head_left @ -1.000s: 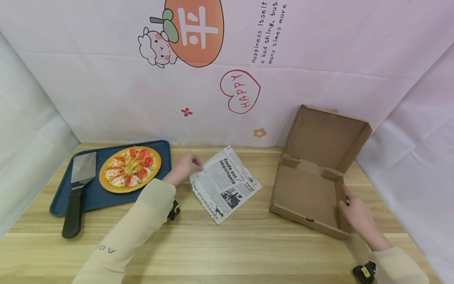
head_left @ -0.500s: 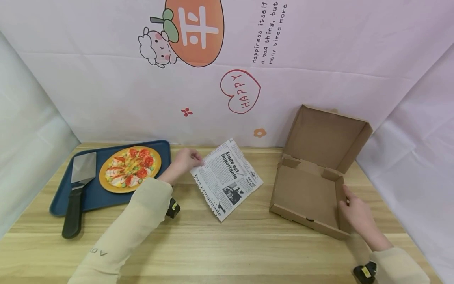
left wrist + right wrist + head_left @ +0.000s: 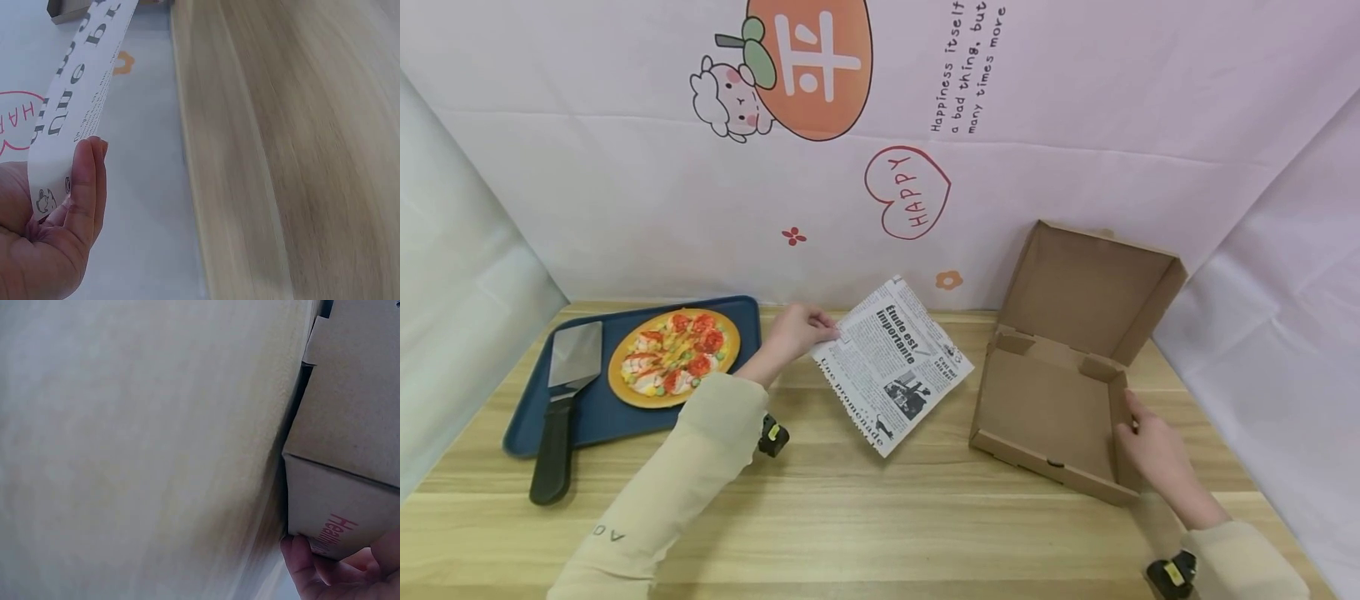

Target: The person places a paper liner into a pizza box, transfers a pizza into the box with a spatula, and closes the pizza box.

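My left hand (image 3: pixel 797 335) pinches the left corner of a newsprint-patterned sheet of wrapping paper (image 3: pixel 898 358), which hangs above the table and casts a faint shadow. In the left wrist view, the paper (image 3: pixel 78 81) runs between the thumb and fingers (image 3: pixel 87 187). At the right, an open brown cardboard pizza box (image 3: pixel 1052 408) stands with its lid (image 3: pixel 1090 287) tipped back. My right hand (image 3: pixel 1157 446) grips the right side wall of that box. The right wrist view has the fingers (image 3: pixel 300 562) against the box's outer wall (image 3: pixel 337 506), which bears red print.
A blue tray (image 3: pixel 598 421) lies at the left on the wooden table (image 3: pixel 880 533). On it are a pizza (image 3: pixel 673 358) and a spatula (image 3: pixel 576 358) whose black handle sticks out over the front edge. A printed white cloth (image 3: pixel 1037 192) closes off the back.
The paper has risen off the table in my left hand and shifted slightly right and away from me. My right hand and the box have stayed put.
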